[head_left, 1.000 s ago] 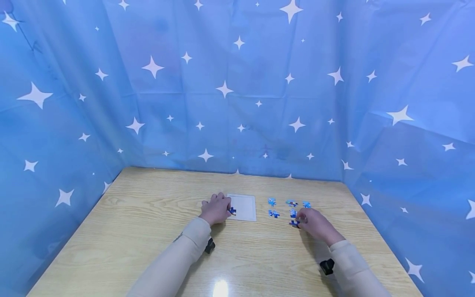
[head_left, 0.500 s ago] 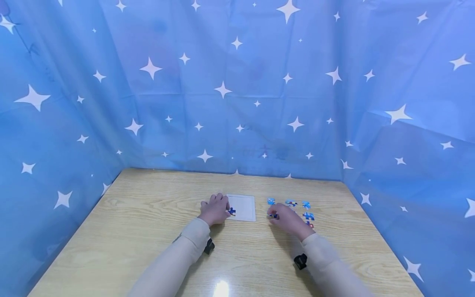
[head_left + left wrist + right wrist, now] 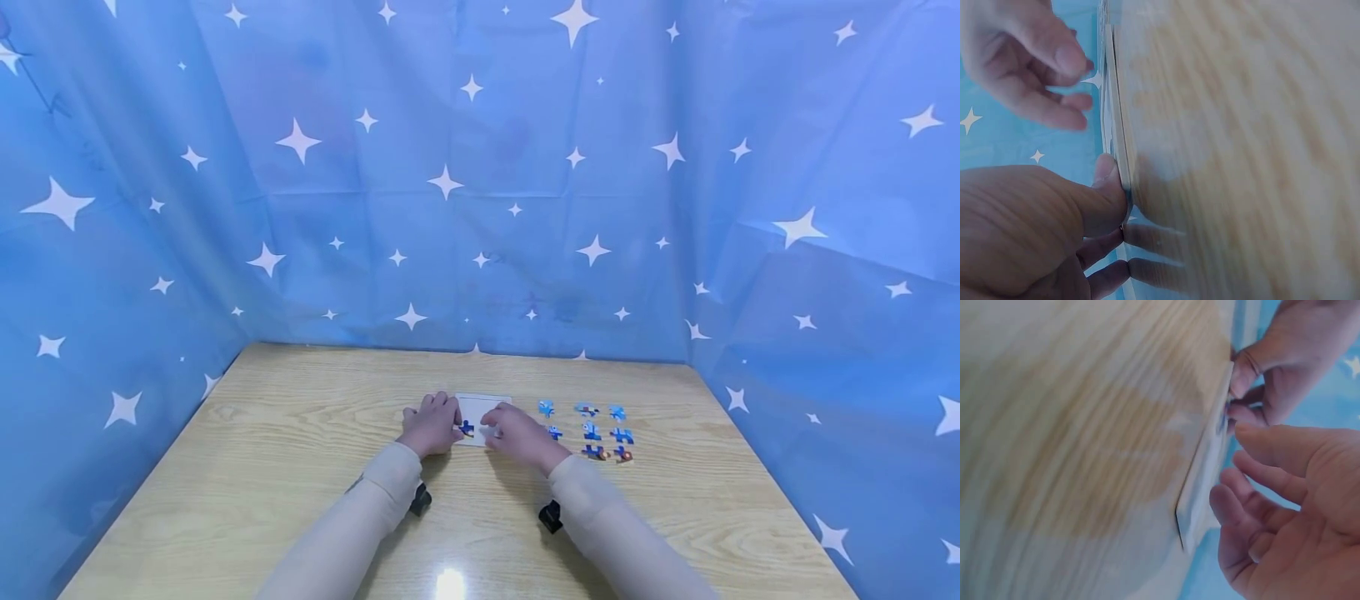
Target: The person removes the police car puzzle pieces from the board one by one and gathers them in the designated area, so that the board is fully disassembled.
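Observation:
A white puzzle tray (image 3: 483, 406) lies flat on the table, with one dark blue jigsaw piece (image 3: 467, 428) in its near left corner. My left hand (image 3: 430, 427) grips the tray's left edge, its thumb on the rim and its fingers close beside it, as the left wrist view shows. Over the tray's right part hovers my right hand (image 3: 519, 435). In the right wrist view its thumb and loosely bent fingers stand apart with nothing between them, just above the tray's surface (image 3: 1200, 487). My right hand overlaps part of the nearest loose piece (image 3: 556, 432).
Several loose blue jigsaw pieces (image 3: 591, 431) lie in rough rows to the right of the tray. The wooden table (image 3: 262, 467) ends at a blue star-patterned curtain (image 3: 450, 233) behind and at both sides.
My right hand has swept left from the loose pieces, across them, to above the tray. The pieces it covered show again. My left hand keeps its place at the tray's edge.

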`<action>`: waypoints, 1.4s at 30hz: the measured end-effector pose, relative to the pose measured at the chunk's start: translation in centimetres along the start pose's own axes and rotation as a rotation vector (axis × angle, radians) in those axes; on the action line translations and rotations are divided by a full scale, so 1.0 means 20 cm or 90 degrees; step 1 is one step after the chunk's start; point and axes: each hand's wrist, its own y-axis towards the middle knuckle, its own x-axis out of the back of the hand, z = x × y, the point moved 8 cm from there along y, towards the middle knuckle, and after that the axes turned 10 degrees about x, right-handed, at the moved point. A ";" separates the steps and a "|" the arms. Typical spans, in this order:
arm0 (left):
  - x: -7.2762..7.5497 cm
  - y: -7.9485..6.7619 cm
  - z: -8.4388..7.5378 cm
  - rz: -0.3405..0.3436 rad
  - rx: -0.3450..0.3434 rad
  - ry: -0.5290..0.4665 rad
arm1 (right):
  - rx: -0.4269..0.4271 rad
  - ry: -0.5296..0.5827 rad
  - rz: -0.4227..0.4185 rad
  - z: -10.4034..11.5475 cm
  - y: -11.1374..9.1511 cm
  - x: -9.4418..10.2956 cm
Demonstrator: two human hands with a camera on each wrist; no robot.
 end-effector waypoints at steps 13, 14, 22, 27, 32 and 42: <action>-0.01 0.00 0.01 -0.009 -0.010 -0.002 | -0.016 -0.039 0.010 0.03 0.08 -0.06; 0.00 -0.01 0.01 -0.006 -0.008 -0.002 | -0.017 -0.037 0.010 0.03 0.08 -0.06; -0.03 0.02 0.03 -0.010 -0.007 0.010 | -0.034 0.036 -0.002 0.01 0.09 -0.07; -0.05 0.04 0.05 -0.013 -0.009 0.009 | -0.046 0.061 -0.027 0.02 0.11 -0.06; -0.04 0.03 0.05 -0.016 -0.014 0.005 | -0.044 0.062 -0.044 0.03 0.12 -0.06; -0.06 0.05 0.06 -0.025 -0.019 -0.005 | -0.049 0.034 -0.034 0.03 0.16 -0.07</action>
